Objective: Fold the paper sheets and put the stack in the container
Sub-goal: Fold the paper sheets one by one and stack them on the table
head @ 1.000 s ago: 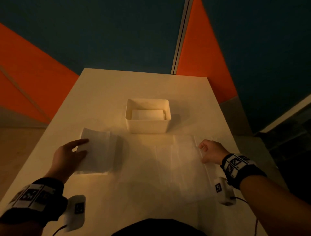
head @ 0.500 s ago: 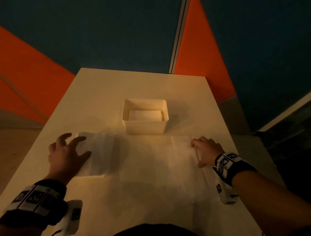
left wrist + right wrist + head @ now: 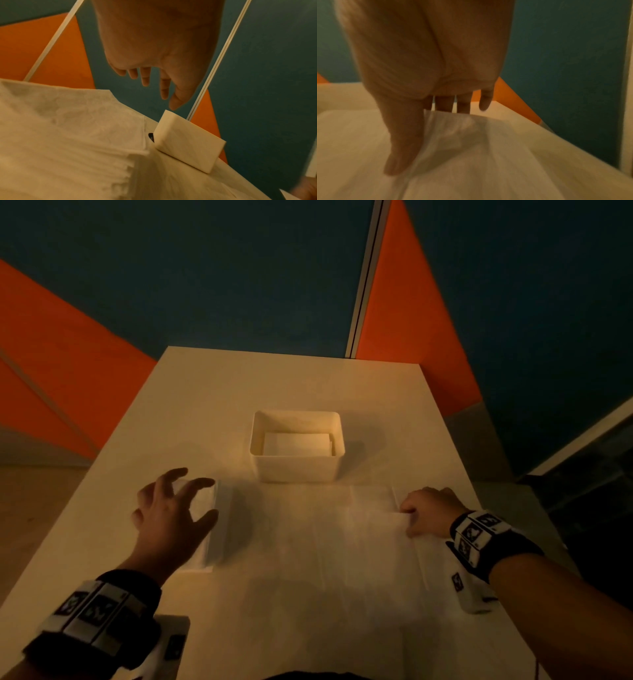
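My head camera looks down at the whole pale table. My wrist cameras sit close behind my fingers. The left one also sees the small white plastic box.

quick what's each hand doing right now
Left hand: open, spread above the folded stack.
Right hand: pinching the flat sheet's edge.

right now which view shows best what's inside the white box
The head view: it looks down into the box and shows folded paper lying inside. The left wrist view shows only its outer wall; the right wrist view doesn't show it clearly.
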`<state>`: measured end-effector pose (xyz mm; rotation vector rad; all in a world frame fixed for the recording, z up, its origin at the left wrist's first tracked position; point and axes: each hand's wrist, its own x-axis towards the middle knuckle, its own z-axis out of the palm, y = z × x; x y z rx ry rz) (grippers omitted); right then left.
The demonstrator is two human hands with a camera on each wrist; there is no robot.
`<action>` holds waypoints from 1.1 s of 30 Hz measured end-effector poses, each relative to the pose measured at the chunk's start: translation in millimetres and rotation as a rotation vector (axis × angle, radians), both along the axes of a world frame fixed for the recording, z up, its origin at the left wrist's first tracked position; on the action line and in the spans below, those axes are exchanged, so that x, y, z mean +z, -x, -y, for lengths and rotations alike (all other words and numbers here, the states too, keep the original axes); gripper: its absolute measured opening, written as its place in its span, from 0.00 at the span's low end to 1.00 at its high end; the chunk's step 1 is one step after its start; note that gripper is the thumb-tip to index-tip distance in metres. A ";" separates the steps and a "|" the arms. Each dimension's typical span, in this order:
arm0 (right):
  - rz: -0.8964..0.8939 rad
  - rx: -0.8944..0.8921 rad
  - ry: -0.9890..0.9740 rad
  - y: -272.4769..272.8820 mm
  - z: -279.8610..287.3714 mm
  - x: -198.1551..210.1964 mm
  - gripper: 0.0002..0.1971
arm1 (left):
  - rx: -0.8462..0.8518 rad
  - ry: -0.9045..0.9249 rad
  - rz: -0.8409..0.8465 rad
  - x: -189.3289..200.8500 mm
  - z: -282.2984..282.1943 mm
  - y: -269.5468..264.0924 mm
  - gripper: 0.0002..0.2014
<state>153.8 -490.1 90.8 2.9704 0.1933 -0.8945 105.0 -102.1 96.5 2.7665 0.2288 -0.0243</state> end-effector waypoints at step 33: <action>-0.262 -0.856 -1.689 24.7 -79.7 44.6 0.16 | -0.167 1.346 -0.316 40.2 56.9 -19.2 0.13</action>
